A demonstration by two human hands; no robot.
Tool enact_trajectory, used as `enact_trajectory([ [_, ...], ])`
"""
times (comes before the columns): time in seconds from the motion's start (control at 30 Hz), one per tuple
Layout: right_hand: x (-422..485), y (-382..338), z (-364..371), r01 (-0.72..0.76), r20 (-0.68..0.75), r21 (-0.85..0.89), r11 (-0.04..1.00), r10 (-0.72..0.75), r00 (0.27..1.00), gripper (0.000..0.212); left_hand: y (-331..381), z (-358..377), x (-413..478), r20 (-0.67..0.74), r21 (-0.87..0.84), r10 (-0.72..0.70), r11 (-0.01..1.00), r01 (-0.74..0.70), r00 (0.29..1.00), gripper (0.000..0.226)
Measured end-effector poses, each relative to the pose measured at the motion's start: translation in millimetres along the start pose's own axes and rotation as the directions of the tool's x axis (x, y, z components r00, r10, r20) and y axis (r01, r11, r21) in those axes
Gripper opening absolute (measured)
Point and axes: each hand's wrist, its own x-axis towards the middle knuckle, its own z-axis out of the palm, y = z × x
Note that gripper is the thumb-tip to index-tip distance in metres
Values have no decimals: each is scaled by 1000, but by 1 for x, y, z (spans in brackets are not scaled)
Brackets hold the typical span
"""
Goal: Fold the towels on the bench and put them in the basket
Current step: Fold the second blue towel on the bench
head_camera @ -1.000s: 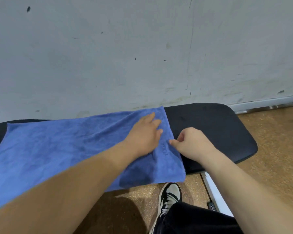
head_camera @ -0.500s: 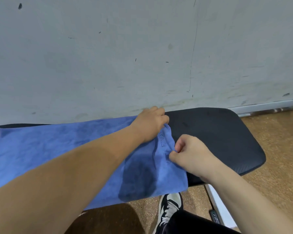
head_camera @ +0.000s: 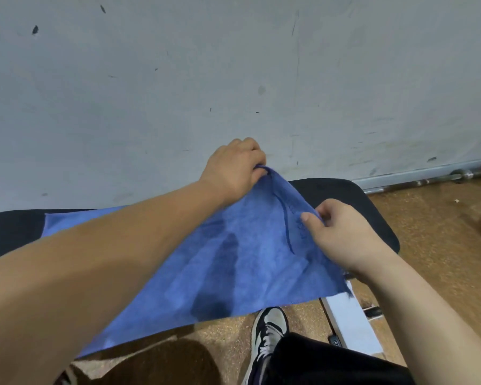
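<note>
A blue towel (head_camera: 228, 262) lies spread along the black padded bench (head_camera: 345, 198), its near edge hanging over the front. My left hand (head_camera: 233, 170) pinches the towel's far right corner and holds it raised off the bench, close to the wall. My right hand (head_camera: 339, 232) grips the towel's right edge a little nearer to me, also lifted. The cloth slopes up from the bench to both hands. My left forearm hides much of the towel's middle. No basket is in view.
A grey scuffed wall (head_camera: 233, 79) stands directly behind the bench. A metal bar (head_camera: 428, 179) lies at the wall's foot on the right. Brown floor (head_camera: 442, 232) lies to the right. My shoe (head_camera: 270, 329) and a white bench foot (head_camera: 350, 320) are below the bench.
My left hand went from flat on the towel to gripping its far right corner and lifting it. My right hand closed on the right edge and raised it too.
</note>
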Motion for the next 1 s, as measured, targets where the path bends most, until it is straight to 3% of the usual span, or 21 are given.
enact_trajectory([
  [0.13,-13,-46,19,61,126,156,986,-82,989,27,-53,-26,-55,3,38,-76,996,76,997,20],
  [0.33,-33,-142,91,165,280,217,962,-223,934,28,-128,-76,-144,57,148,-254,959,244,965,31],
  [0.6,-69,-244,225,214,398,337,917,-345,850,22,-221,-113,-230,11,72,-503,862,501,864,34],
  [0.73,-79,-266,261,132,501,410,903,-344,794,20,-251,-109,-257,18,-38,-608,793,609,793,32],
  [0.83,-72,-266,270,81,549,332,940,-263,793,19,-259,-102,-281,94,-96,-687,714,694,720,36],
  [0.93,-55,-253,273,262,406,231,937,-337,849,16,-250,-103,-302,130,-165,-724,658,734,678,38],
  [1.0,-46,-242,266,392,367,78,917,-392,844,24,-239,-104,-312,149,-160,-735,643,749,662,33],
])
